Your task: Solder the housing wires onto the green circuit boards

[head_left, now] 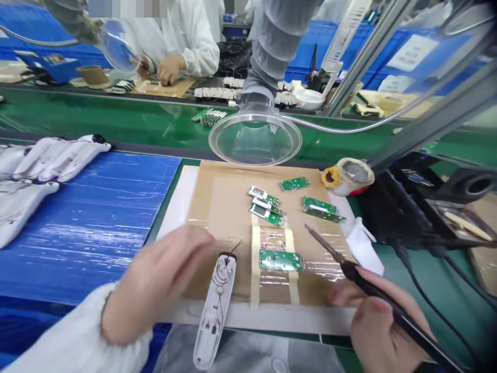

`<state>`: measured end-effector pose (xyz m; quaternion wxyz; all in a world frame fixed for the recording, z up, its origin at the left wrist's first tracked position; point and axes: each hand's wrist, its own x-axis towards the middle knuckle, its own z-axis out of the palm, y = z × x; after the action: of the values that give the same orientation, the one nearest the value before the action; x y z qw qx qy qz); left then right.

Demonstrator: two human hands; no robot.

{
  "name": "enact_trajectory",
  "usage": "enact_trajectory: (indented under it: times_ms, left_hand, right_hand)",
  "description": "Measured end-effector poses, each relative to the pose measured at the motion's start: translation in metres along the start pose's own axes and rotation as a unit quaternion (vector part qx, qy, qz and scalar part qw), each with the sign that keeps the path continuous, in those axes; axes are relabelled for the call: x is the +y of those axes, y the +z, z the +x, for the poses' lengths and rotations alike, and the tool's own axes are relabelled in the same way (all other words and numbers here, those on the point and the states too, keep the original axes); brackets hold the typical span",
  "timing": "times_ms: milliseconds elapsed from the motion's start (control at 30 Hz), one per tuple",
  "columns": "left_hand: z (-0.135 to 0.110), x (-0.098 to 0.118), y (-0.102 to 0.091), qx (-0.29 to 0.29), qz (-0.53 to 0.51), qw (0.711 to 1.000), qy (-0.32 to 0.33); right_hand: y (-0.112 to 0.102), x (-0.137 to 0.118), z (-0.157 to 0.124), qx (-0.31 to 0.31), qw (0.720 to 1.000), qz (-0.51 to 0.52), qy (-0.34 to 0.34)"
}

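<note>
A black-handled soldering iron [352,272] is slanting over a brown cardboard sheet [225,199], clamped in the right hand [382,324]. A green rectangular circuit board [280,260] is lying near its metal tip [316,237]. A long white plastic shell [213,318] is resting near the left hand [155,282], whose grip I cannot tell.

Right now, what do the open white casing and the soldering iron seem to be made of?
White casing: probably smooth plastic, given its moulded-looking rim. Soldering iron: its thin, brownish, dull shaft looks metal; the smooth black handle may be plastic.
</note>
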<state>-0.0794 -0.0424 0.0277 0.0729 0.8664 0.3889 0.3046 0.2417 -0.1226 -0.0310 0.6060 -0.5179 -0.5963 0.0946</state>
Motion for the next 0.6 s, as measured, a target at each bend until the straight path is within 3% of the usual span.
enact_trajectory:
  times_ms: [67,133,333,600]
  left_hand:
    - [0.000,0.026,0.008,-0.006,-0.037,0.999,0.026]
    - [0.003,0.038,0.020,-0.024,-0.050,0.998,0.043]
    - [0.022,0.027,0.050,-0.084,-0.004,0.994,0.064]
    - [0.033,0.032,0.056,-0.136,0.036,0.990,0.032]
  right_hand:
    - [0.011,0.001,0.001,0.002,1.000,0.008,0.009]
    - [0.019,0.003,0.003,0.003,1.000,0.012,-0.002]
    - [0.024,0.006,0.005,-0.031,0.997,0.009,-0.065]
    - [0.023,0.006,0.003,-0.091,0.993,-0.009,-0.074]
